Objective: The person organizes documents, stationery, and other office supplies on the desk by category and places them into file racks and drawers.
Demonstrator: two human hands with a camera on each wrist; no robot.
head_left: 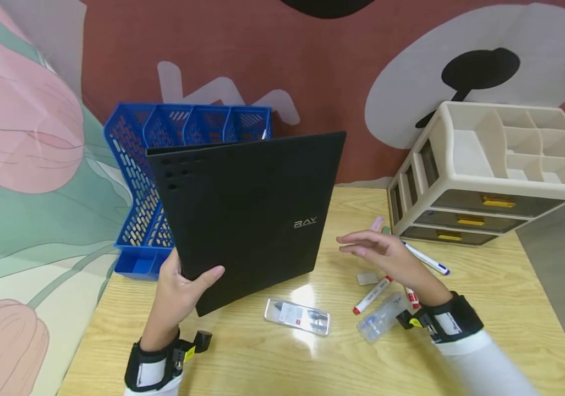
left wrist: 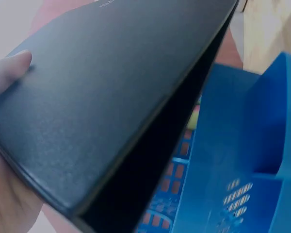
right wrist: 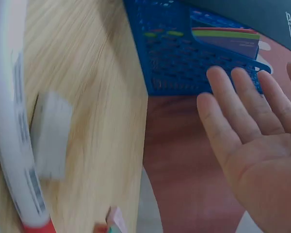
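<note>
The black folder (head_left: 262, 220) is held upright and tilted over the left part of the worktop (head_left: 232, 363), in front of the blue rack (head_left: 138, 181). Its left side is clamped by the fingers of the left hand (head_left: 178, 291), with the thumb laid across the front cover. The right hand (head_left: 391, 261) is positioned to the right of the folder, its fingers extended, slightly apart and carrying nothing. Because a gap between the covers is shown in the left wrist view, the covers should be pressed together before the folder is shifted, lest a loose edge catch. As the load is borne at one side only, the free right edge is best supported by the right hand to prevent twisting. Part of the rack is hidden, so contact with the folder cannot be confirmed; corners should be guided slowly past the compartment walls. Low sweeps should be avoided, so that the clear case (head_left: 297, 317) and the red-capped marker (head_left: 372, 295) are not knocked aside.
</note>
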